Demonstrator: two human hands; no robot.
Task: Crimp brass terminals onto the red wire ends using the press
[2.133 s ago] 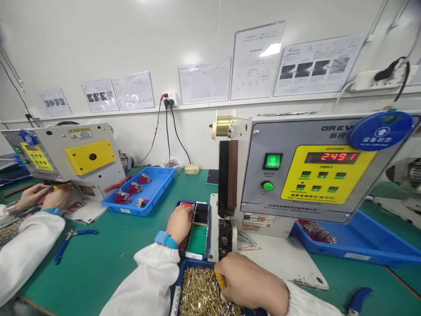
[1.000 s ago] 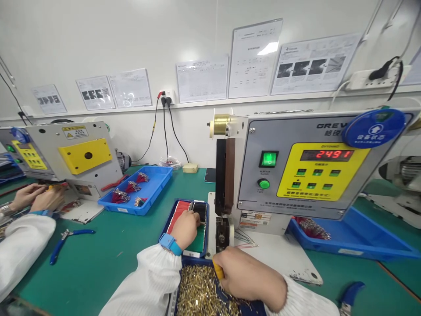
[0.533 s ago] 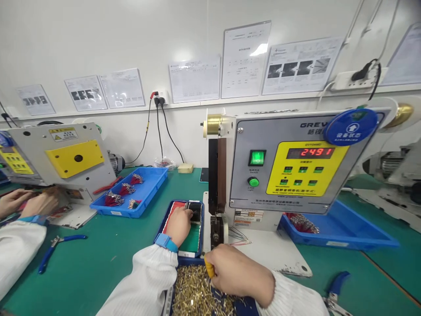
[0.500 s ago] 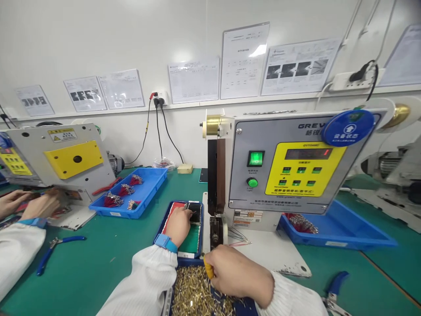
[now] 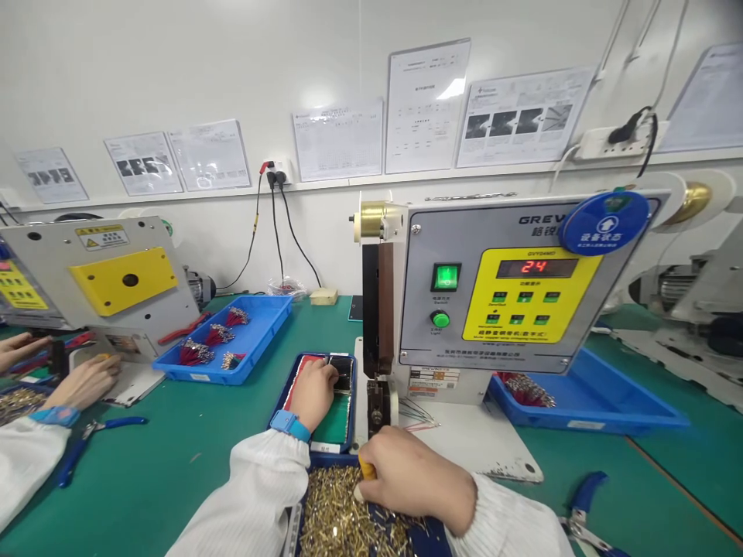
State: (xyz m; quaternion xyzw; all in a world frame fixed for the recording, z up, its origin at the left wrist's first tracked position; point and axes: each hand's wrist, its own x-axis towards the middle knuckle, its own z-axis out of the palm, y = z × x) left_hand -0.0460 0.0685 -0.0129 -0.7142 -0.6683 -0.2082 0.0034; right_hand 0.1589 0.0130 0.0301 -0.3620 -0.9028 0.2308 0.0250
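My left hand (image 5: 312,393), with a blue wrist strap (image 5: 291,425), reaches into a dark blue tray (image 5: 273,418). Its fingers are bent together at the black wires (image 5: 343,368); what they pinch is hidden. Red wires (image 5: 295,381) and green wires (image 5: 333,422) lie beside them in sections. In front of the crimping machine's head (image 5: 377,410), my right hand (image 5: 415,473) is closed, with a yellow finger cover (image 5: 366,466) showing. Whatever it holds is out of sight. Below it are many loose gold-coloured metal terminals (image 5: 333,510) in a blue tray (image 5: 426,534).
The machine's display (image 5: 537,268) reads 24. Right of it stands a blue bin (image 5: 615,410) with bundled wires; cutters (image 5: 586,510) lie nearer. Leftward are another blue bin (image 5: 255,352), cutters (image 5: 87,445), and a co-worker's hands (image 5: 87,381) at a second machine (image 5: 121,271).
The display has gone from 1 to 24. My hands stay in nearly the same places while the view shifts slightly. The co-worker's nearer hand has moved.
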